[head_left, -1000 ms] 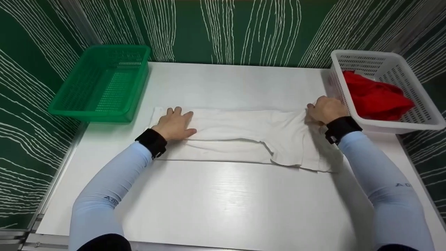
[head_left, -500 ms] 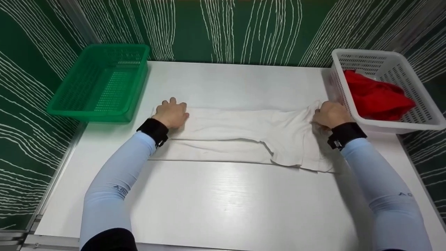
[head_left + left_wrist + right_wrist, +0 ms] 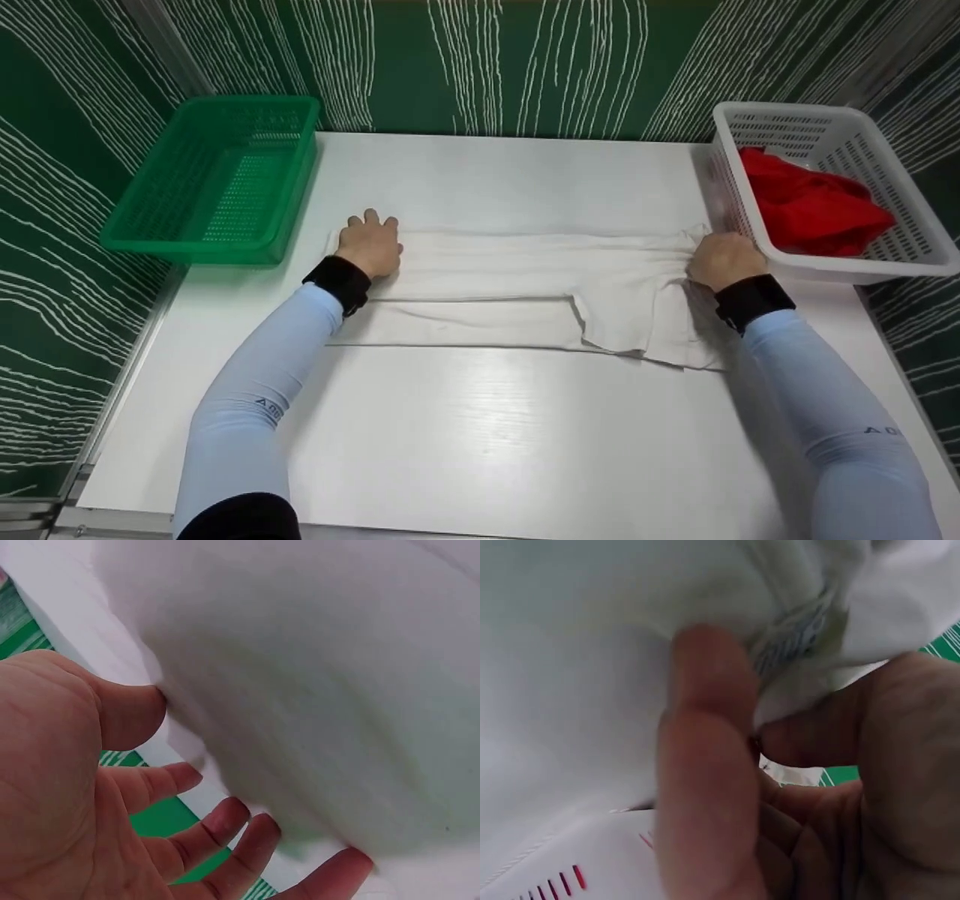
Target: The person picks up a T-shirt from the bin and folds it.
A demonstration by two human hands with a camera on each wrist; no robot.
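Note:
A white T-shirt (image 3: pixel 495 262) lies folded lengthwise on the white table, its sleeve part (image 3: pixel 616 319) toward the right. My left hand (image 3: pixel 371 246) rests on the shirt's left end. In the left wrist view its fingers (image 3: pixel 251 844) are spread and touch the fabric's edge. At the right end my right hand (image 3: pixel 726 261) grips the cloth near the collar. The right wrist view shows thumb and forefinger (image 3: pixel 709 727) pinching it beside a printed label (image 3: pixel 791 637). The fabric hides part of both hands' contact.
A green basket (image 3: pixel 281 217) stands at the back left. At the back right, close to my right hand, is a white basket (image 3: pixel 832 116) with a red cloth (image 3: pixel 814 202) inside. Green walls with white streaks (image 3: pixel 510 67) enclose the table (image 3: pixel 480 435).
My right hand has moved right and toward me, drawing the collar end along and flattening creases. My left hand has shifted slightly farther away, its fingers drawn closer together.

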